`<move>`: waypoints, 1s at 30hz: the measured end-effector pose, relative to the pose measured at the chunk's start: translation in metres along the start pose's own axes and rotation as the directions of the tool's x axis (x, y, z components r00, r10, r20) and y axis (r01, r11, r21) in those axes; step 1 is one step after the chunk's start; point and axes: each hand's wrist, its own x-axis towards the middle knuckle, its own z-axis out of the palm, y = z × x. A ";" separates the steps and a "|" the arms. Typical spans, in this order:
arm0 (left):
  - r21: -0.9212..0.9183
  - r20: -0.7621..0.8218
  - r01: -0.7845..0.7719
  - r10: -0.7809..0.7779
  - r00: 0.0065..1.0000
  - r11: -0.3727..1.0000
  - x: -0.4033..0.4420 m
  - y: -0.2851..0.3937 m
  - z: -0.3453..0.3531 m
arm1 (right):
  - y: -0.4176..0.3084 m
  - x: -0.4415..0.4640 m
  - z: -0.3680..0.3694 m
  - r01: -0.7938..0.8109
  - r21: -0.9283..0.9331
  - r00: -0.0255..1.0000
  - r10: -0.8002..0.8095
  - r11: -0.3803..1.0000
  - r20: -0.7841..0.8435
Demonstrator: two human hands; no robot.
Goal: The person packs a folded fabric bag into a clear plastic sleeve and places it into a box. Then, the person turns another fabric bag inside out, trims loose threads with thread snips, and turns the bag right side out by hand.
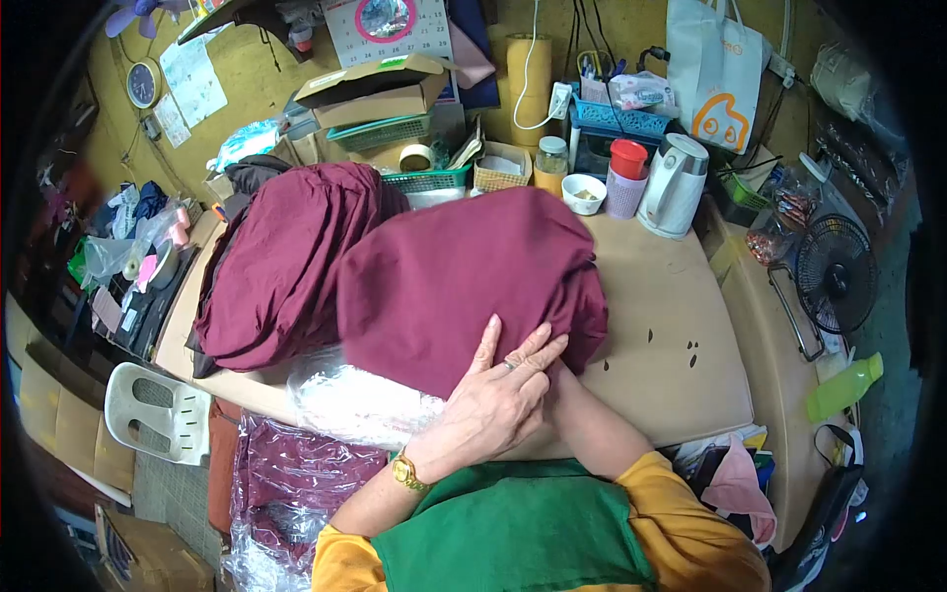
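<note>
A maroon cloth garment is bunched up and raised over the tan padded table. My left hand, with a ring and a gold watch at the wrist, lies on its near side with the fingers spread. My right forearm passes under my left hand into the cloth, which hides the right hand and its fingers. To the left lies a pile of folded maroon garments over darker cloth. Clear plastic bags lie under the near edge of the raised garment.
Along the back stand a white kettle, a red-lidded cup, a small bowl, a jar and baskets. Plastic-wrapped maroon cloth hangs at the near left beside a white plastic chair. A black fan stands right.
</note>
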 end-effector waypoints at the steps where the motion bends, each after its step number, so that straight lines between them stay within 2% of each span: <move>1: -0.022 0.022 -0.012 0.012 1.000 1.000 -0.002 -0.001 0.002 | -0.002 0.004 -0.002 0.005 -0.032 1.000 -0.004 0.999 0.009; 6: -0.191 0.068 -0.055 0.069 0.995 0.980 -0.009 0.000 0.008 | -0.013 0.032 -0.014 0.042 -0.183 0.996 -0.027 0.982 0.083; 8: -0.189 -0.071 0.052 -0.066 0.995 0.981 -0.008 -0.014 -0.003 | -0.017 0.048 -0.016 0.064 -0.279 0.991 -0.029 0.958 0.127; 10: -0.314 -0.287 0.143 -0.237 0.928 0.939 -0.006 -0.034 -0.010 | -0.024 0.053 -0.019 0.078 -0.373 0.986 -0.018 0.925 0.163; 12: -0.241 -0.343 0.129 -0.209 0.916 0.962 0.000 -0.040 -0.012 | -0.028 0.053 -0.018 0.063 -0.518 0.984 0.034 0.853 0.177; 15: -0.320 -0.204 -0.060 -0.007 0.979 0.945 0.023 -0.003 0.010 | -0.037 0.035 -0.017 0.050 -0.706 0.977 0.111 0.707 0.180; 16: -0.252 -0.238 -0.113 0.052 0.970 0.961 0.031 0.009 0.020 | -0.038 0.030 -0.019 0.044 -0.756 0.974 0.141 0.653 0.178; 18: -0.344 -0.272 -0.063 -0.035 0.962 0.937 0.040 -0.001 0.026 | -0.044 0.018 -0.024 0.051 -0.806 0.965 0.179 0.590 0.192; 20: -0.243 -0.239 0.000 -0.060 0.969 0.970 0.040 -0.008 0.013 | -0.053 0.006 -0.032 0.054 -0.822 0.955 0.212 0.568 0.210; 22: -0.063 -0.185 0.111 -0.121 0.975 0.992 0.025 -0.002 -0.019 | -0.065 -0.003 -0.040 0.057 -0.825 0.942 0.245 0.562 0.231; 23: -0.101 -0.201 0.246 -0.262 0.944 0.964 0.014 -0.001 -0.043 | -0.070 -0.004 -0.043 0.057 -0.818 0.937 0.253 0.572 0.243; 24: -0.050 -0.323 0.305 -0.305 0.896 0.951 -0.007 -0.011 -0.060 | -0.077 -0.006 -0.047 0.057 -0.810 0.934 0.257 0.584 0.250; 25: -0.087 -0.369 0.425 -0.425 0.827 0.901 -0.030 -0.030 -0.068 | -0.078 -0.004 -0.048 0.055 -0.807 0.935 0.254 0.588 0.249; 26: -0.309 -0.357 0.395 -0.491 0.795 0.865 -0.051 -0.050 -0.069 | -0.075 -0.001 -0.053 0.047 -0.808 0.939 0.250 0.587 0.235; 28: -0.681 -0.106 0.301 -0.497 0.861 0.667 -0.081 -0.079 -0.044 | -0.073 0.008 -0.061 0.036 -0.810 0.940 0.254 0.585 0.226; 29: -0.878 0.042 0.299 -0.561 0.827 0.374 -0.083 -0.081 -0.025 | -0.069 0.008 -0.058 0.042 -0.810 0.940 0.251 0.585 0.230; 30: -0.962 0.208 0.273 -0.569 0.796 0.031 -0.083 -0.073 -0.007 | -0.065 0.006 -0.053 0.048 -0.810 0.941 0.244 0.584 0.232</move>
